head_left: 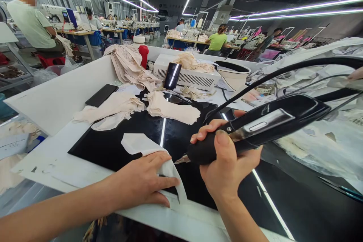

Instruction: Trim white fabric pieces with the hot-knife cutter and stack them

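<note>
My left hand (147,179) lies on a curved pale cloth piece (141,144) at the front edge of a glossy black board (110,151). Its fingers are stretched out and a little apart, pressing the cloth down. My right hand (227,155) is wrapped around a black corded hand tool (266,121) with a silver lever on its side. The tool's pointed metal tip (183,159) is just right of the cloth, close to my left fingers. Whether the tip touches the cloth, I cannot tell. Behind lie two stacks of cream cloth pieces, one on the left (113,106) and one in the middle (172,109).
A phone (172,75) leans against a white vented box (187,73); a dark flat device (102,95) lies left. Scissors (340,188) rest at the right edge. The tool's thick cable (269,73) arches overhead right. Bagged cloth (317,155) lies right. People work at sewing machines beyond.
</note>
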`<state>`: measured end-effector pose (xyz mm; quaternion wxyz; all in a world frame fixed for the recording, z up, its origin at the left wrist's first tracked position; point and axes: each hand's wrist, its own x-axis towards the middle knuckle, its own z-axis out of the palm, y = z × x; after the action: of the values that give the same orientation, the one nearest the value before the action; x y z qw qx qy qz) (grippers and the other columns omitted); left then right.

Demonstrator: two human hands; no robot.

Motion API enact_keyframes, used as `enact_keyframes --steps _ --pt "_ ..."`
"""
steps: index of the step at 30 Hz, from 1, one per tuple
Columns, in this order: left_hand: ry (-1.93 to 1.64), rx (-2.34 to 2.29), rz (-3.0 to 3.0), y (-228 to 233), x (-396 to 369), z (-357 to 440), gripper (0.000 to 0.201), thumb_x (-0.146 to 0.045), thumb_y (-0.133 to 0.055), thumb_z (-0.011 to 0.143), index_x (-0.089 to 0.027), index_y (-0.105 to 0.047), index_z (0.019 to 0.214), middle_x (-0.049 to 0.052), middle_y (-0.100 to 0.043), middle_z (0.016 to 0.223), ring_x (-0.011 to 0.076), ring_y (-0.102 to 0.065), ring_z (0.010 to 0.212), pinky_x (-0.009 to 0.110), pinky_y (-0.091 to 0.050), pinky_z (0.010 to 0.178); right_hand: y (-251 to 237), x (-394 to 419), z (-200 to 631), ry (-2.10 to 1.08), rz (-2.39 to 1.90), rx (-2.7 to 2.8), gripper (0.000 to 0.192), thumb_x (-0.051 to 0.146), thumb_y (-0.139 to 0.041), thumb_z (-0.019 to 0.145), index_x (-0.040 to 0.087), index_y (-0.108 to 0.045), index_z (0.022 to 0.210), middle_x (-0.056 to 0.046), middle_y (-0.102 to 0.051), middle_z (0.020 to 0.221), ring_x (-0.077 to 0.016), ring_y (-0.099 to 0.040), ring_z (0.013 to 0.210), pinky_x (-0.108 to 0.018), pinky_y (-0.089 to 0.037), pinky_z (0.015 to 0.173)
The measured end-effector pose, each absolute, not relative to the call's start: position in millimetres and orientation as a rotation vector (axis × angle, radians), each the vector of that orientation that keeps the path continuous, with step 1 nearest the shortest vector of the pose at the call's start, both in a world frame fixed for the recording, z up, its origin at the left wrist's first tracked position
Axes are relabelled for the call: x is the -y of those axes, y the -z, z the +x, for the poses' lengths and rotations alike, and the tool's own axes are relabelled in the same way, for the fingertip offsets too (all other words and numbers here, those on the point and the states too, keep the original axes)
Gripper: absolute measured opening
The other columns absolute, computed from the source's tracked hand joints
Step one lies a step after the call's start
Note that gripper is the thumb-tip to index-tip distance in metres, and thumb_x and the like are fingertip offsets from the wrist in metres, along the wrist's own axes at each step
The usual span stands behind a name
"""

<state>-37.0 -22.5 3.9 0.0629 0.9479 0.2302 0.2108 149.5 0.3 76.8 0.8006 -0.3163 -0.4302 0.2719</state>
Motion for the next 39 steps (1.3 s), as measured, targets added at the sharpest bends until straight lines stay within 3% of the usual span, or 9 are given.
enact_keyframes --steps 13,25,28,31,34,39 --pt "-0.634 -0.696 2.878 -2.3 22.5 -37.3 0.055 -0.058 -0.082 0.094 -0.025 -0.077 0.138 0.022 -0.061 0.15 0.0379 -0.061 0.142 0.046 -0.057 0.115 -72.2 -4.9 147.6 -0.562 -0.65 0.958 0.041 0.035 -0.088 0.084 0.029 -0.061 0.115 0.009 -0.069 0.079 -0.0124 -0.063 0.055 -0.028 -0.057 0.052" --pt "-0.594 -0.662 2.891 -8.4 22.7 -38.0 0.067 -0.059 -0.086 0.091 -0.022 -0.069 0.145 0.025 -0.061 0.15 0.0399 -0.062 0.142 0.05 -0.057 0.114 -69.6 -10.2 148.3 -0.598 -0.664 1.001 0.046 0.04 -0.09 0.084 0.028 -0.061 0.117 0.008 -0.069 0.08 -0.0119 -0.063 0.058 -0.028 -0.06 0.054" --pt "-0.568 -0.699 2.855 -13.1 21.3 -42.7 0.052 -0.045 -0.074 0.106 -0.018 -0.062 0.149 0.022 -0.063 0.15 0.0351 -0.065 0.14 0.046 -0.059 0.113 -74.8 -10.7 153.2 -0.579 -0.69 1.04 0.044 0.043 -0.093 0.083 0.027 -0.059 0.108 0.008 -0.07 0.082 -0.0119 -0.065 0.058 -0.028 -0.06 0.054" --pt "-0.57 -0.696 2.875 -17.4 13.4 -52.3 0.027 -0.01 -0.051 0.112 -0.011 -0.066 0.134 0.021 -0.066 0.148 0.0294 -0.066 0.139 0.042 -0.058 0.115 -84.5 -9.6 163.5 -0.537 -0.726 1.115 0.046 0.045 -0.094 0.082 0.028 -0.056 0.103 0.007 -0.072 0.086 -0.0131 -0.067 0.058 -0.03 -0.062 0.056" --pt "-0.475 -0.639 2.93 -22.8 1.8 -61.9 0.034 0.007 -0.046 0.103 -0.012 -0.071 0.115 0.018 -0.071 0.142 0.0275 -0.07 0.132 0.042 -0.057 0.115 -94.7 -7.3 177.7 -0.454 -0.798 1.19 0.049 0.043 -0.095 0.082 0.03 -0.054 0.106 0.007 -0.073 0.087 -0.016 -0.068 0.058 -0.035 -0.064 0.059" --pt "-0.149 -0.94 2.871 -42.2 -0.4 -51.6 0.036 0.005 -0.057 0.099 -0.018 -0.073 0.122 0.013 -0.072 0.134 0.0295 -0.071 0.118 0.039 -0.064 0.092 -100.0 -1.8 193.5 -0.299 -0.937 1.217 0.052 0.043 -0.097 0.076 0.031 -0.057 0.107 0.006 -0.07 0.085 -0.0204 -0.071 0.065 -0.041 -0.066 0.064"
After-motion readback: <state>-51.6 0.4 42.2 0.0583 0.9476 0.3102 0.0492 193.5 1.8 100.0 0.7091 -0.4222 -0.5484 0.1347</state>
